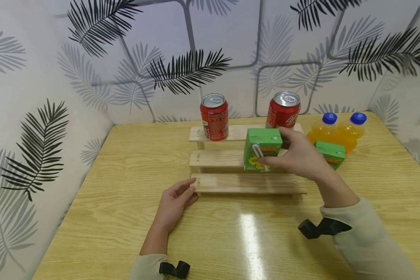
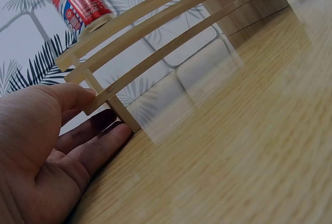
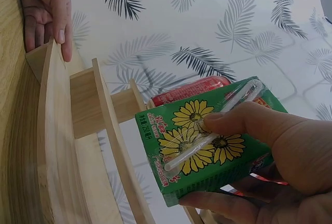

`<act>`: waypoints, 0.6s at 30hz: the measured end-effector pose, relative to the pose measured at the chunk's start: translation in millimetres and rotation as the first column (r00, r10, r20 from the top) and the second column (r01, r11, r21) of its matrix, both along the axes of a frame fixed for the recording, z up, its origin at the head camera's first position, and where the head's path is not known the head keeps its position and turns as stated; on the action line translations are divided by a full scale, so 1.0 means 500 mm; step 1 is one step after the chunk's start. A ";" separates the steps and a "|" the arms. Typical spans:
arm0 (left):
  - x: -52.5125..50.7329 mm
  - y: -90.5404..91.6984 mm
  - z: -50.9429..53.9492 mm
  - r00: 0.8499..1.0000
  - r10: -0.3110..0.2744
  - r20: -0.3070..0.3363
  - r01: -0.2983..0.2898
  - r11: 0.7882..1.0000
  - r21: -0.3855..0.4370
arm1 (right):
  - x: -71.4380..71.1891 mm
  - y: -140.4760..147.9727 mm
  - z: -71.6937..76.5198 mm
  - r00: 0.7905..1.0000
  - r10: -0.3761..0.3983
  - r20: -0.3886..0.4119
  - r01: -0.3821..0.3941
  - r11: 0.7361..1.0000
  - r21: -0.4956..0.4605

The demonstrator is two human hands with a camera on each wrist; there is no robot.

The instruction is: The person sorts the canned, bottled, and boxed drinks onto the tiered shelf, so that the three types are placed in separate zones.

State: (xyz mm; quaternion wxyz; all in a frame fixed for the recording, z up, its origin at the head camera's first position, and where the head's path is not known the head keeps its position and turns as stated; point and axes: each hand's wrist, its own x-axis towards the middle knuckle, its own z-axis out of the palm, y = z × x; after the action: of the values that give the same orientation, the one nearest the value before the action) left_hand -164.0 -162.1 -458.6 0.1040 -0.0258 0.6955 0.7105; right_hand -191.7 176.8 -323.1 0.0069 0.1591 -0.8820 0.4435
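A green drink carton with yellow flowers and a straw (image 1: 262,149) is gripped by my right hand (image 1: 301,157), thumb on its front face, in front of the upper steps of a three-step wooden rack (image 1: 248,182). In the right wrist view the carton (image 3: 207,141) hangs tilted beside the rack (image 3: 57,146). My left hand (image 1: 176,200) holds the left end of the lowest step; in the left wrist view its thumb lies on the step's end and its fingers (image 2: 104,146) reach beneath, by the leg. Two red cans, left (image 1: 215,120) and right (image 1: 283,112), stand on the top step.
Right of the rack stand two orange drink bottles with blue caps (image 1: 325,130) (image 1: 351,130) and a second green carton (image 1: 330,153) in front of them. A leaf-patterned wall covering (image 1: 231,89) rises behind the wooden table (image 1: 126,163).
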 end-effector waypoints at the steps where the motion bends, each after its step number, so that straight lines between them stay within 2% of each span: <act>1: 0.000 0.000 -0.001 1.000 0.000 -0.001 0.000 1.000 0.001 | 0.000 -0.002 0.000 1.000 -0.002 0.004 0.002 1.000 -0.001; 8: -0.001 -0.001 -0.001 1.000 0.001 -0.006 -0.001 1.000 -0.004 | -0.004 -0.018 0.003 1.000 -0.003 0.020 0.003 1.000 -0.012; 18: 0.000 0.000 -0.003 1.000 0.001 -0.008 0.000 1.000 0.005 | -0.023 -0.045 0.002 0.998 0.046 0.033 -0.044 0.998 -0.056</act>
State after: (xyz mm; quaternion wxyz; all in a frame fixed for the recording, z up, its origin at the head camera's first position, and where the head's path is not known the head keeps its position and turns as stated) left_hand -163.9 -162.4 -460.1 0.1009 -0.0227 0.6941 0.7124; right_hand -203.1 154.5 -322.3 -0.0139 0.1708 -0.8657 0.4703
